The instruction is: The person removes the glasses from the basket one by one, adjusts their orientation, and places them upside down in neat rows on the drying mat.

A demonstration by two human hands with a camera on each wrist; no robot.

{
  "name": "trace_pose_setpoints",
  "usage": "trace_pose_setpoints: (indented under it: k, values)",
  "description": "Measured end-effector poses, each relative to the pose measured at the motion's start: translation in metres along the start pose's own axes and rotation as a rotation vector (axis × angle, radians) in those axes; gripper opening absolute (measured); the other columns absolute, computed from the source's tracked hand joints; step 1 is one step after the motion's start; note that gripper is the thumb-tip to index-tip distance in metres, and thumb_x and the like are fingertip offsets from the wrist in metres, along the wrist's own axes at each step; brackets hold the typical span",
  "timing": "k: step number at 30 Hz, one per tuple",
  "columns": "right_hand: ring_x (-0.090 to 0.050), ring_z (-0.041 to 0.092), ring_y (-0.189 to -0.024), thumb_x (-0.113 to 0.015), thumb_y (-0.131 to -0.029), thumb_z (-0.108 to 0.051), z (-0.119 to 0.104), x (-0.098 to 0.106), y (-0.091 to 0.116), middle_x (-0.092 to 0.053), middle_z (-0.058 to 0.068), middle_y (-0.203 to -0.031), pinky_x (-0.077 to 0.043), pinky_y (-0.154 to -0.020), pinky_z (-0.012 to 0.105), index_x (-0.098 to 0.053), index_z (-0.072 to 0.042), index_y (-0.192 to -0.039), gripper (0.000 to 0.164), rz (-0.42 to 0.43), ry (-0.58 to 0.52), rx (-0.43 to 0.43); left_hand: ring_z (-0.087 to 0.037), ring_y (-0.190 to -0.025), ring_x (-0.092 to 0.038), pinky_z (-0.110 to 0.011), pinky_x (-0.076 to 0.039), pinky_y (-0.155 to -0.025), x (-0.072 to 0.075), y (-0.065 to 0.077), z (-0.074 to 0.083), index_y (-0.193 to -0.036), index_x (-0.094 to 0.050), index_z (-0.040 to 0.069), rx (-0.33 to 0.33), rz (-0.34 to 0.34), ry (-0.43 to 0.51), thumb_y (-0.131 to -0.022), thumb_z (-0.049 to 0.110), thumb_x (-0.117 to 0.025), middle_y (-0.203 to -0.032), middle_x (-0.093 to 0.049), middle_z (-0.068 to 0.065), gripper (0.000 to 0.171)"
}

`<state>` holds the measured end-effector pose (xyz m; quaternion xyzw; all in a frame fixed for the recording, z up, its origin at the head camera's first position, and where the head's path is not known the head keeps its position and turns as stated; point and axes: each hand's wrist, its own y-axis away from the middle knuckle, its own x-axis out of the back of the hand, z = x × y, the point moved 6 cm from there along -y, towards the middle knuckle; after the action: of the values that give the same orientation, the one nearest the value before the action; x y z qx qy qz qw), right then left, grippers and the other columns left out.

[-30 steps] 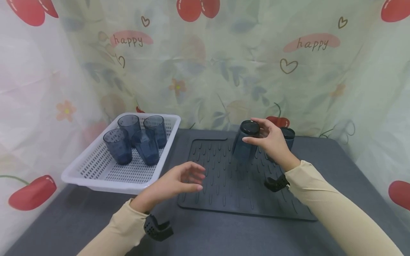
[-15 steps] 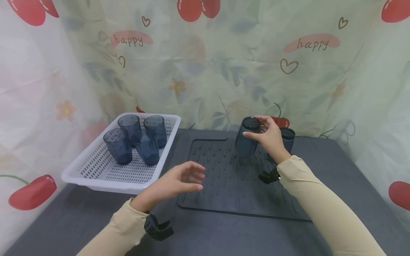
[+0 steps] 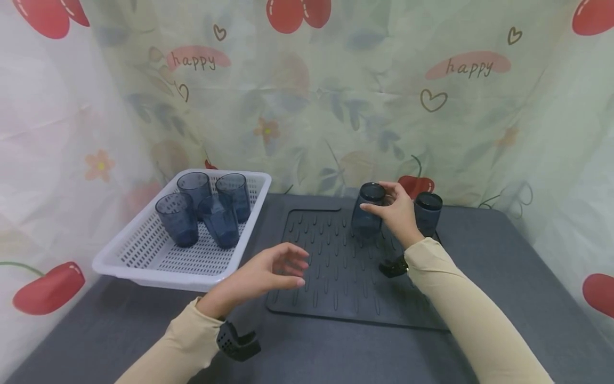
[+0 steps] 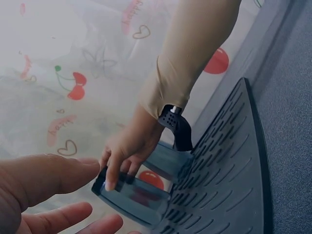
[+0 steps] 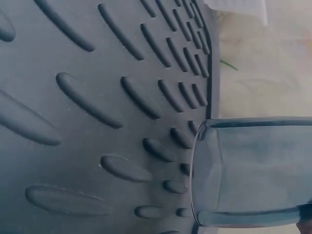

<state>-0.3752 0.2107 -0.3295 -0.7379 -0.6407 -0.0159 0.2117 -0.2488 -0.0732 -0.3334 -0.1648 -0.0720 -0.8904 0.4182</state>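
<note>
My right hand [image 3: 395,210] grips a blue-tinted drinking glass [image 3: 366,216] near its base, thumb on the near side and fingers behind. The glass is upside down, its rim right at the dark ridged drying mat [image 3: 326,288]. In the right wrist view the glass [image 5: 258,170] lies sideways across the picture, rim toward the mat. A second upside-down glass [image 3: 428,213] stands on the mat just right of that hand. My left hand [image 3: 266,269] hovers over the mat's left edge with relaxed fingers, holding nothing. Its thumb [image 4: 53,178] shows large in the left wrist view.
A white perforated basket [image 3: 144,274] stands at the left with several upright blue glasses [image 3: 177,221] in it. A grey cloth [image 3: 326,352] covers the table. Printed curtains [image 3: 307,117] rise close behind and at both sides.
My right hand has shifted slightly left, rising a little and then lowering with the glass toward the mat. More of the second glass shows now. The left hand stays put.
</note>
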Motion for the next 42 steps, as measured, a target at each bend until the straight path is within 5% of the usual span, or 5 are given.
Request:
trace_pose_setpoints:
  k: [42]
  values:
    - [-0.049,0.027,-0.131,-0.078,-0.081,-0.012,0.025,-0.004,-0.004,-0.049,0.013,-0.142,-0.043,-0.105,0.044,-0.038,-0.007,-0.143,0.074,0.06,-0.032,-0.096,-0.04,-0.12,-0.054,-0.041,-0.051,-0.095,-0.004,-0.002,-0.001,-0.136,-0.045,0.001,0.002,-0.017,0.016,-0.091,0.015,-0.068,-0.127,-0.056,-0.016,0.053]
